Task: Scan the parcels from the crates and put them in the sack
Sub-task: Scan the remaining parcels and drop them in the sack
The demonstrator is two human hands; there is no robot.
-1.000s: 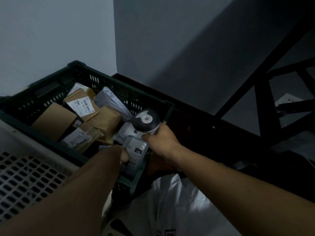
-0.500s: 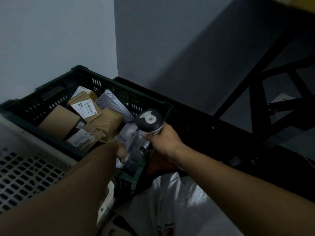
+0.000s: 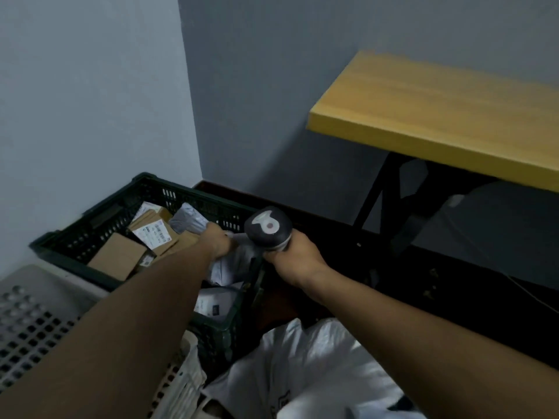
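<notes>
- My right hand point(image 3: 292, 260) wraps round the grip of the barcode scanner point(image 3: 268, 227); its dark rounded head sits just above my knuckles, pale end cap facing up at me
- My left hand point(image 3: 216, 241) is down inside the green crate point(image 3: 99, 220), just left of the scanner; fingers curl into a white poly mailer point(image 3: 231, 263) lying under and right of the hand, though the grip itself is partly hidden
- A grey poly mailer point(image 3: 189, 219) lies just beyond my left hand, touching or nearly touching the knuckles; can't tell which
- Further left of that hand: a cardboard box with a white barcode label point(image 3: 152, 232), and a plain cardboard box point(image 3: 118, 260) nearer me
- Another white mailer point(image 3: 216, 300) sits in the crate's near corner, below my left wrist
- The white sack point(image 3: 305, 364) lies crumpled below my right forearm, beside the crate's near end
- A pale perforated crate point(image 3: 33, 316) sits under my left forearm
- A yellow tabletop point(image 3: 438, 116) on dark legs stands up and right of my right hand
</notes>
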